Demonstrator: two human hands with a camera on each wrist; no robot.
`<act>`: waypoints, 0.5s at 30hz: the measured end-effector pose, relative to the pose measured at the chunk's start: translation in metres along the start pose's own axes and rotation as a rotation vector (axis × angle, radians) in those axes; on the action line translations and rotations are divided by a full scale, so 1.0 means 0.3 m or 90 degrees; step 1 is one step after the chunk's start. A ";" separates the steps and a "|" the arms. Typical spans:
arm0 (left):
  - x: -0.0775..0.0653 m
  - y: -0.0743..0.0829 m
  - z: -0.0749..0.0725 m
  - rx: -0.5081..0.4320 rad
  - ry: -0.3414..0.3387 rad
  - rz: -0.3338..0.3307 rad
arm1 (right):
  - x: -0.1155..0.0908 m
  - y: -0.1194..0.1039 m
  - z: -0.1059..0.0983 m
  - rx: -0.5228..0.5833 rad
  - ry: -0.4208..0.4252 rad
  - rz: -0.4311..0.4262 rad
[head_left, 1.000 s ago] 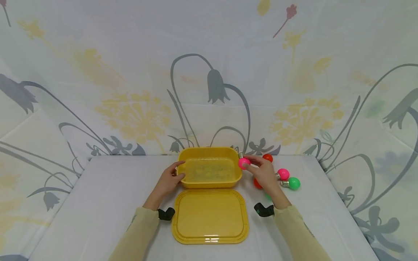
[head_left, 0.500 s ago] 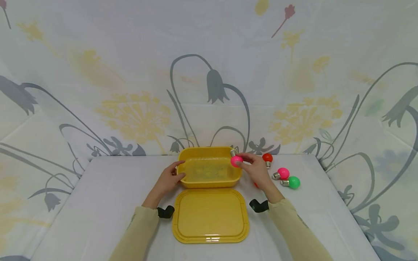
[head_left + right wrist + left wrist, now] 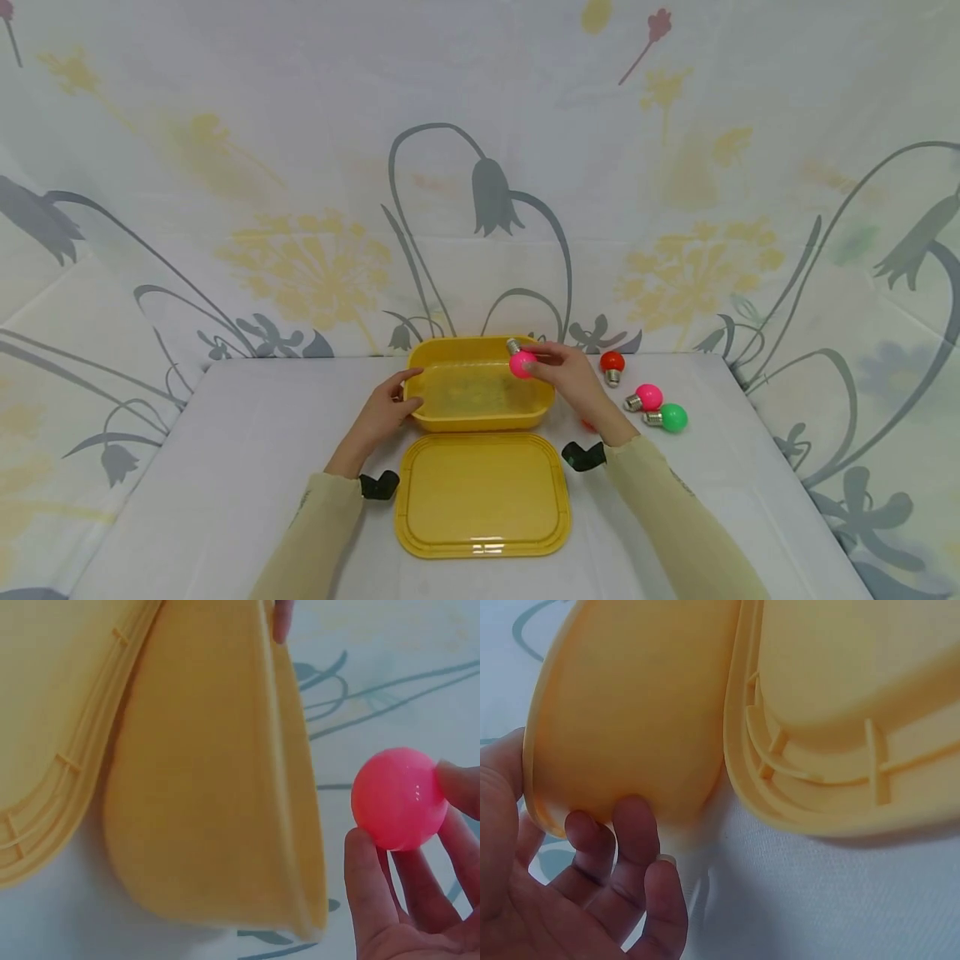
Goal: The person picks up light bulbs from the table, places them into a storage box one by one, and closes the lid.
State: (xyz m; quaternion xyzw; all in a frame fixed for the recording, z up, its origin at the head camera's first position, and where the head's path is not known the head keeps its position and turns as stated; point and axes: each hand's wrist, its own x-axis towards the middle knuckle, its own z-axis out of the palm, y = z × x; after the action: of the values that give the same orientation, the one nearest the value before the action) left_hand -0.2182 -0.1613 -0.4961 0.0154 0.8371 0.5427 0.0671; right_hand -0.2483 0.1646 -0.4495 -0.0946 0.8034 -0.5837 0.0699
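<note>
My right hand pinches a pink light bulb over the right part of a yellow plastic box. Its metal screw base points up and to the left. From the right wrist view, the round pink globe of the bulb sits between thumb and fingers, apart from the box wall. My left hand holds the box by its left end. In the left wrist view, fingertips of that hand lie against the outer wall, with another finger at the rim.
In front of the box lies its yellow lid. To the right are a red bulb, another pink bulb and a green bulb. One more red bulb is mostly hidden under my right forearm. A flowered cloth hangs behind.
My right hand has carried the pink bulb leftward, from the box's right edge to above its inside. The left hand keeps its hold at the left end.
</note>
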 end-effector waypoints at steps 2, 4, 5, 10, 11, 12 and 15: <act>0.003 0.002 0.001 -0.001 -0.001 -0.002 | 0.012 -0.008 0.000 0.009 -0.014 0.007; 0.007 0.002 0.001 0.001 -0.003 -0.004 | 0.026 -0.017 0.002 0.002 -0.020 0.008; 0.009 0.002 0.000 0.000 -0.004 -0.007 | 0.033 -0.021 0.002 0.000 -0.022 0.007; 0.010 0.006 -0.001 -0.002 -0.011 -0.012 | 0.067 -0.035 0.009 0.017 -0.054 0.010; 0.010 0.007 -0.001 -0.002 -0.011 -0.012 | 0.073 -0.035 0.010 0.022 -0.062 0.015; 0.009 0.008 -0.001 0.001 -0.012 -0.012 | 0.081 -0.034 0.012 0.028 -0.069 0.020; 0.006 0.012 0.001 0.010 -0.013 -0.011 | 0.098 -0.036 0.018 0.027 -0.084 0.033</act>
State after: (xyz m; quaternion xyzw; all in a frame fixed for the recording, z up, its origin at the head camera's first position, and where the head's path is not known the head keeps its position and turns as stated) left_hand -0.2201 -0.1594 -0.4932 0.0142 0.8409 0.5351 0.0800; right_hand -0.2748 0.1495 -0.4409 -0.1110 0.7867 -0.5910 0.1398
